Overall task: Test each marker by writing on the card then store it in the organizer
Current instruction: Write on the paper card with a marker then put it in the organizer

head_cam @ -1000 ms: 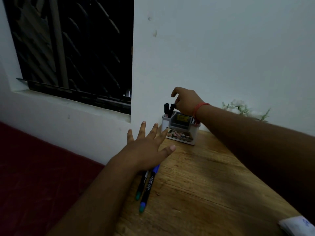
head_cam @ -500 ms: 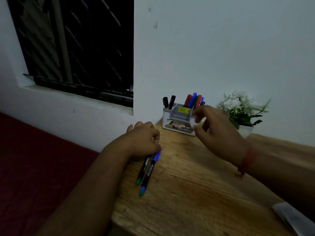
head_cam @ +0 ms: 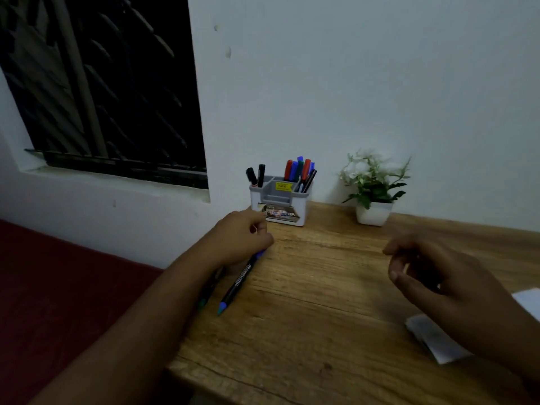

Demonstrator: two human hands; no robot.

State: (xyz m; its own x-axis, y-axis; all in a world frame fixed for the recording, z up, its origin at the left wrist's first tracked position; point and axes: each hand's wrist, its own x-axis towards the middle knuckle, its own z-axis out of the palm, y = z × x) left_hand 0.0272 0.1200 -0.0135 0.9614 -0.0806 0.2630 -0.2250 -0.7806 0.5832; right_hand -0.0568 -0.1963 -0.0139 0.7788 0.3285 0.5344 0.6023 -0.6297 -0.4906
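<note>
My left hand [head_cam: 238,236] is closed over the cap end of a blue-tipped black marker [head_cam: 236,285] that lies on the wooden table [head_cam: 306,317] near its left edge. A second, green-tipped marker [head_cam: 208,290] lies beside it, mostly hidden under my left forearm. My right hand [head_cam: 438,276] hovers over the table's right side, fingers curled apart and holding nothing. The white card [head_cam: 432,337] lies under it at the right. The white and grey organizer [head_cam: 279,200] stands at the back against the wall with several markers upright in it.
A small white pot with a green plant [head_cam: 374,197] stands right of the organizer by the wall. A dark barred window [head_cam: 102,89] fills the upper left. A red surface [head_cam: 58,302] lies below the table's left edge.
My right hand pulled back from the organizer toward me, over the right side of the table. My left hand went from flat to closed over the markers' far ends.
</note>
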